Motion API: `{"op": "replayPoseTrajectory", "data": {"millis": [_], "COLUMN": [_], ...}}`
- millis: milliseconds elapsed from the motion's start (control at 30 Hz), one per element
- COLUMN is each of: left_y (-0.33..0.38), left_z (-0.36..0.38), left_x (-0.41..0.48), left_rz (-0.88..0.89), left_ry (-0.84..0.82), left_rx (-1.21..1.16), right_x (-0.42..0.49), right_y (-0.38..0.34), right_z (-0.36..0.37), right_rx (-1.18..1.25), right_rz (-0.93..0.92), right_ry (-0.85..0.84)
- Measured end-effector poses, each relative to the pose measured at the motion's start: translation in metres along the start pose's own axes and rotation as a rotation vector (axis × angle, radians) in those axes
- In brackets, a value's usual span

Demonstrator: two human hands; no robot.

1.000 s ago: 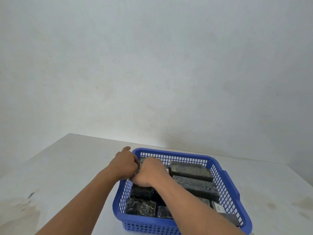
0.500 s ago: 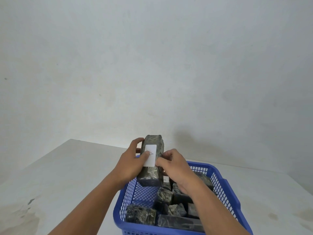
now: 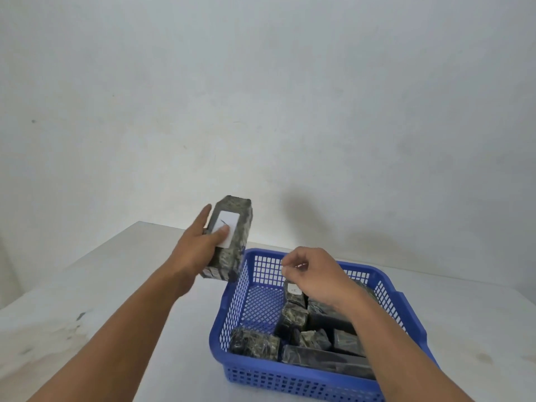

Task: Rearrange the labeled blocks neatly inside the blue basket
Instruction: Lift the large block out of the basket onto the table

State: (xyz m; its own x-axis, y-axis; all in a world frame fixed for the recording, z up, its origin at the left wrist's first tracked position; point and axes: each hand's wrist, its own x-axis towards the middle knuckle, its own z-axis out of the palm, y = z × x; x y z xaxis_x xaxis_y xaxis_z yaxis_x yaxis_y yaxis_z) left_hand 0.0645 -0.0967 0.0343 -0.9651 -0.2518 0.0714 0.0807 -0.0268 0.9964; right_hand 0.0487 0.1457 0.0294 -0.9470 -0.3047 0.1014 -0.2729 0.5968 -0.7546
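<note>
Since the earlier frame, the left hand point(image 3: 200, 250) has carried the lifted block point(image 3: 230, 237) out to the left of the blue basket point(image 3: 293, 375), and the right hand point(image 3: 314, 275) has released it. Head view: the left hand clamps the block, thumb across its white label point(image 3: 227, 232), long axis near upright, above the bench point(image 3: 116, 285) just left of centre frame. The right hand, fingers curled with nothing between them, hovers over the remaining blocks point(image 3: 295, 314), lower right of centre. Bare basket floor lies directly right of the held block, nearer the left hand.
</note>
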Motion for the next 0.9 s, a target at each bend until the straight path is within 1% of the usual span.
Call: {"op": "replayPoseTrajectory", "data": {"millis": [67,200,333,433,533,667,767,833,900], "left_y": [-0.005,-0.018,-0.037,-0.053,-0.062,-0.062,-0.063,-0.061,-0.056], "left_z": [-0.014,-0.036,-0.042,-0.042,-0.044,-0.049,-0.052,-0.052,-0.048], "left_x": [-0.001,-0.009,-0.019,-0.023,-0.024,-0.021,-0.017,-0.017,-0.018], "left_rz": [-0.017,-0.104,-0.205,-0.267,-0.296,-0.316,-0.315,-0.299,-0.202], "left_ry": [0.041,0.070,0.017,-0.019,-0.019,-0.015,0.009,0.025,0.085], "left_rx": [0.040,0.136,0.356,0.430,0.461,0.505,0.648,0.789,0.999], "right_x": [-0.002,-0.009,-0.015,-0.020,-0.022,-0.021,-0.020,-0.020,-0.020], "right_y": [0.005,0.008,0.006,0.007,0.008,0.011,0.015,0.017,0.019], "right_z": [0.000,0.002,0.004,0.008,0.013,0.016,0.016,0.015,0.015], "right_rx": [-0.140,-0.353,-0.504,-0.528,-0.542,-0.502,-0.442,-0.401,-0.365], "right_rz": [0.014,0.080,0.112,0.108,0.101,0.104,0.079,0.069,0.062], "right_ry": [-0.076,-0.202,-0.277,-0.314,-0.298,-0.292,-0.294,-0.301,-0.291]}}
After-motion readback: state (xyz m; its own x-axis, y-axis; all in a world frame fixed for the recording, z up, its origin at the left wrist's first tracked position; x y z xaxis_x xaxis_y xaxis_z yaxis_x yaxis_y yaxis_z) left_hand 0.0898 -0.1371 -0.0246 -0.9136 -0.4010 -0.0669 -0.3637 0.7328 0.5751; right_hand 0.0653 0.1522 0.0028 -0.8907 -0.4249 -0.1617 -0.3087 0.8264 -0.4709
